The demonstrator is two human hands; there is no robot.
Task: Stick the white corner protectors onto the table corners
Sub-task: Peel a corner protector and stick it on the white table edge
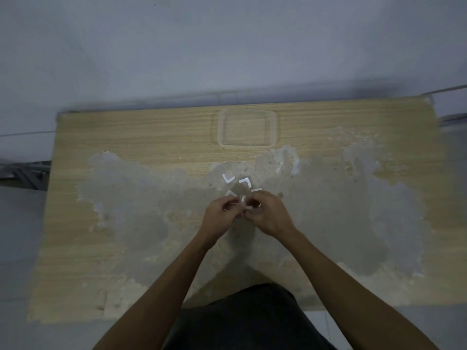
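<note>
Both hands are working mid-worktop [83, 261], toward the person from the clear tray [248, 129]. Left hand [220, 216] and right hand [267, 215] are pinching a transparent sheet [238, 192] from either side, fingers curled on its near edge. White corner protectors [246, 183] are sitting on that sheet, just beyond the fingertips.

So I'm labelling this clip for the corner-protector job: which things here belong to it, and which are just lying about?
Part of the job:
- white corner protectors on a clear sheet, held over the table
- left hand and right hand, both pinching at the sheet
- table, whose corners get them

Just lying about:
- clear square container at the far edge
</note>
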